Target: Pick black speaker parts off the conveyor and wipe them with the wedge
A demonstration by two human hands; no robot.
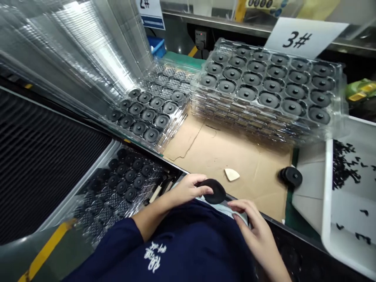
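Between the thumb and fingers of my left hand [194, 188] is a round black disc [216, 192], tilted with its flat face toward me, over the near edge of the bench. My right hand [248, 219] is just to the right of the disc, apart from it, with thumb and fingers spread and nothing visible between them. A pale wedge-shaped piece [232, 174] lies on the cardboard [205, 152] beyond the disc. Farther right, a small stack of black discs [290, 177] rests at the cardboard's edge.
Stacked clear trays of black discs [267, 84] stand at the back right; another disc-filled tray [147, 113] lies left. A white bin [328, 203] with small black pieces is on the right. Below left is a lower tray [126, 176]. A sheet marked 3# [305, 37] stands behind.
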